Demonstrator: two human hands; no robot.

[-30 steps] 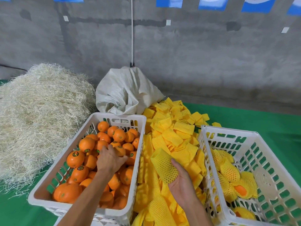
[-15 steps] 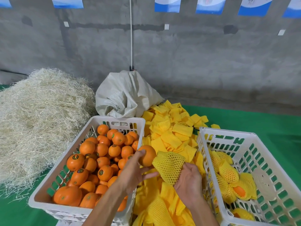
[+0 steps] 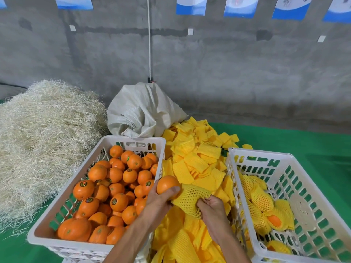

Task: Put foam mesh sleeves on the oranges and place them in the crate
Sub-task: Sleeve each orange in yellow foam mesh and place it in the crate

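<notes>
A person's L hand [image 3: 158,201] grips an orange [image 3: 167,186] just above the near-right corner of the full white crate [image 3: 133,141], its side touching a yellow foam mesh sleeve [image 3: 190,199] pinched by the R hand [image 3: 211,209]. Both are held over the sleeve pile [image 3: 191,162], btwn that crate and the R crate [image 3: 266,154], which holds several sleeved oranges [image 3: 262,200].

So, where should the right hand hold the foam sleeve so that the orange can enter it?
At the rim of the sleeve's open end, coming from the right, opposite the orange. The mesh is soft and crumpled, so the right hand should pinch the edge and stretch the mouth wide toward the left hand.
</notes>
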